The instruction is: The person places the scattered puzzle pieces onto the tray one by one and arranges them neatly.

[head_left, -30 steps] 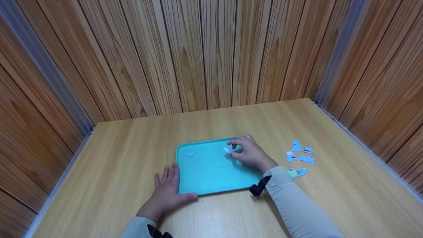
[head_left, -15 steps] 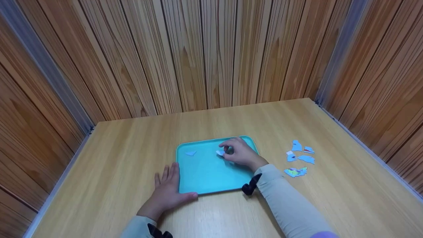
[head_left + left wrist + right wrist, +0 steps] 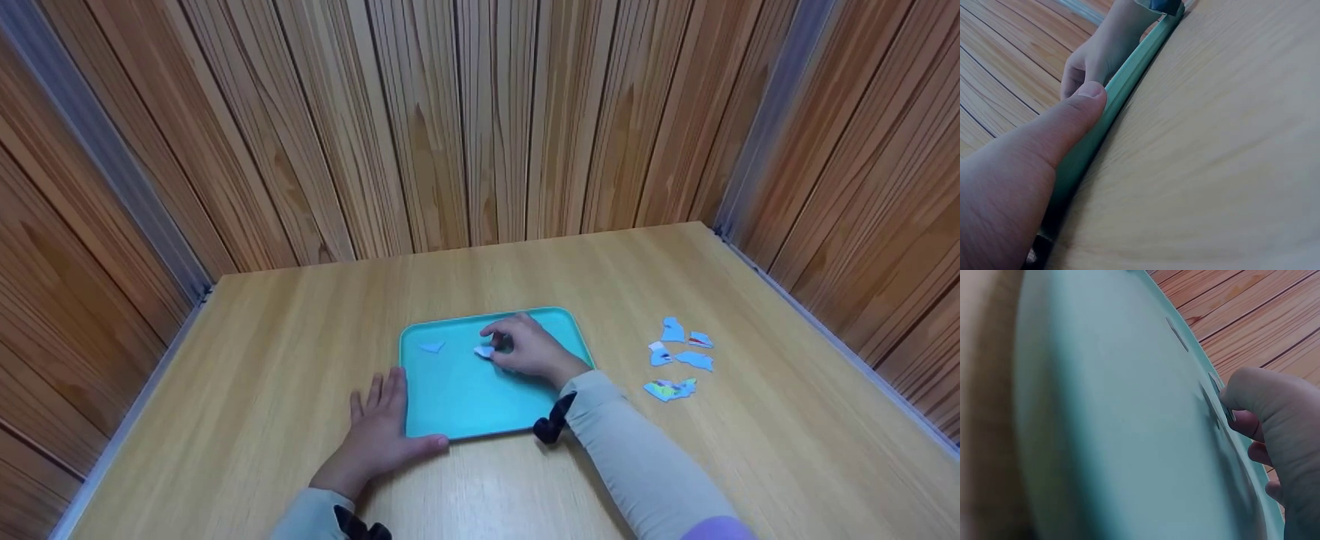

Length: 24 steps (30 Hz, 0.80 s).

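A turquoise tray (image 3: 457,405) lies on the table in the head view. My left hand (image 3: 379,431) rests at its near-left corner, fingers straight along the left side and thumb (image 3: 1086,107) against the front rim. Over the far half of the tray, my right hand (image 3: 529,349) pinches a small pale-blue and white torn paper piece (image 3: 483,352) between thumb and finger. In the right wrist view, that piece is held above the tray surface, with a shadow beneath. To its left, a light-blue triangular paper piece (image 3: 432,347) lies flat on the tray.
Several torn blue pieces (image 3: 694,361) lie on the wooden table (image 3: 300,322) right of the tray. Nearer, a multicoloured printed piece (image 3: 671,389) lies among them. Wood-panelled walls (image 3: 480,120) stand behind and at both sides.
My right hand has moved left across the tray with the pinched paper piece, closer to the triangular piece. My left hand has stayed in place.
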Each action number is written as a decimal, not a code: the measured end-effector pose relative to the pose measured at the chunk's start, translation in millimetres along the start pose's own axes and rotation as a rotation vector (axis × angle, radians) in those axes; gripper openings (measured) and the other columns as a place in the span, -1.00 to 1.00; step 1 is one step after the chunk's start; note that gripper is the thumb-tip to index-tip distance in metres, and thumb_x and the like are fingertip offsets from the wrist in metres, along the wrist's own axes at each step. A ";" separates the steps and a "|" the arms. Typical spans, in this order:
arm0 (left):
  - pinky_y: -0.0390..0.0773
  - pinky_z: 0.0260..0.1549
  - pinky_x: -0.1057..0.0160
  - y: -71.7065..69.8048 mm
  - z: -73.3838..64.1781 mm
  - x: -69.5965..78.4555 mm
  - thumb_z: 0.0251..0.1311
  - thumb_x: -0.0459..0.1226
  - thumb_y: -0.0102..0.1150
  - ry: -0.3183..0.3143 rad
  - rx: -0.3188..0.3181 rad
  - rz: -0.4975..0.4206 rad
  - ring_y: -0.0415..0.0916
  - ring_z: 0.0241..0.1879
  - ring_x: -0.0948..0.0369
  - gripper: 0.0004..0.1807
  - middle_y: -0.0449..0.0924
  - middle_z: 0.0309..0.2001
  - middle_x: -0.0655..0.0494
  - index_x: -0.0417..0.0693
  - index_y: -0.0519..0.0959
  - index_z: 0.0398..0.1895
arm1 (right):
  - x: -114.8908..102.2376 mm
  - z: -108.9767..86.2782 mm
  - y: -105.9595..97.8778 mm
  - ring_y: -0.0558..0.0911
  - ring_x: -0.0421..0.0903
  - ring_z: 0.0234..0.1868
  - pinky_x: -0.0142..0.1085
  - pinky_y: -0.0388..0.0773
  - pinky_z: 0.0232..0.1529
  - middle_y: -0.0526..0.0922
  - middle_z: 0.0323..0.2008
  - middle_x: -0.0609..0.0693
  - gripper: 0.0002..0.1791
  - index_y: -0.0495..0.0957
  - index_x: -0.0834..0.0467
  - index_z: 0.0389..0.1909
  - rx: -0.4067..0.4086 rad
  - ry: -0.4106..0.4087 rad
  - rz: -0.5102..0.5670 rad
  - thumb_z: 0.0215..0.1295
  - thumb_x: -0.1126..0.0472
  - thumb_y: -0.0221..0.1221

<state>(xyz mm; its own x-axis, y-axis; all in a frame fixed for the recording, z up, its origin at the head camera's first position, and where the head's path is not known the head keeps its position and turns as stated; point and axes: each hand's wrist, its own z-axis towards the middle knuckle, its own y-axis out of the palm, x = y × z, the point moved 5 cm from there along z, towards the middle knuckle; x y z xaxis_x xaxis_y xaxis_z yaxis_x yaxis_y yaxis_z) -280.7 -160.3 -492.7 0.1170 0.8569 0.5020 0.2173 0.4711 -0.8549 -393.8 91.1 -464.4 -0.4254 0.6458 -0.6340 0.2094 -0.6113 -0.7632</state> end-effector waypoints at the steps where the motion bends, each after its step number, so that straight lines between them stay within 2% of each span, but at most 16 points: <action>1: -0.65 0.37 -0.31 -0.2 0.1 0.1 -0.20 0.60 0.16 0.001 0.003 0.002 -0.59 0.58 -0.12 0.55 -0.37 0.64 -0.05 -0.08 -0.34 0.63 | -0.6 1.0 1.2 0.44 -0.11 0.04 -0.11 0.45 0.09 0.59 -0.13 -0.19 -0.61 0.63 -0.04 0.17 -0.002 -0.002 -0.001 0.32 0.12 0.31; 6: -0.64 0.37 -0.32 -0.3 0.8 0.9 -0.19 0.59 0.17 0.001 0.006 0.003 -0.58 0.58 -0.13 0.55 -0.35 0.64 -0.08 -0.11 -0.33 0.63 | -5.1 5.1 6.6 0.43 -0.12 0.01 -0.13 0.46 0.05 0.59 -0.15 -0.19 -0.61 0.62 -0.05 0.16 -0.020 -0.014 0.007 0.32 0.14 0.30; 14: -0.62 0.38 -0.31 -0.6 0.6 1.7 -0.17 0.59 0.17 0.025 0.015 0.019 -0.56 0.59 -0.12 0.54 -0.35 0.64 -0.10 -0.13 -0.31 0.63 | -15.8 11.1 9.3 0.42 -0.10 0.03 -0.10 0.44 0.09 0.62 -0.17 -0.17 -0.60 0.63 0.01 0.16 -0.047 -0.040 0.002 0.29 0.16 0.29; 22: -0.63 0.38 -0.31 -0.2 0.1 0.6 -0.17 0.58 0.17 0.016 0.009 0.010 -0.57 0.59 -0.12 0.53 -0.35 0.64 -0.08 -0.12 -0.32 0.63 | -20.8 15.9 12.9 0.44 -0.11 0.01 -0.07 0.43 0.18 0.64 -0.16 -0.18 -0.59 0.62 0.02 0.17 -0.070 -0.041 -0.005 0.30 0.16 0.29; 24: -0.63 0.38 -0.31 -0.3 0.3 -0.1 -0.17 0.58 0.17 0.013 0.008 0.009 -0.57 0.59 -0.12 0.54 -0.36 0.64 -0.08 -0.12 -0.33 0.63 | -22.0 17.1 14.2 0.44 -0.11 0.00 -0.06 0.38 0.26 0.64 -0.17 -0.17 -0.60 0.62 0.01 0.16 -0.069 -0.050 -0.008 0.29 0.16 0.29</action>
<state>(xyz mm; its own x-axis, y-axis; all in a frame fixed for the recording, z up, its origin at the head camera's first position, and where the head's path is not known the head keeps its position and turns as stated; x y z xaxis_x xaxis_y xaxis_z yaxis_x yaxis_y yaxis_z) -281.1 -160.4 -492.5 0.1313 0.8586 0.4956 0.2081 0.4649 -0.8605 -396.6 60.4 -459.1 -0.4706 0.6257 -0.6221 0.2650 -0.5723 -0.7761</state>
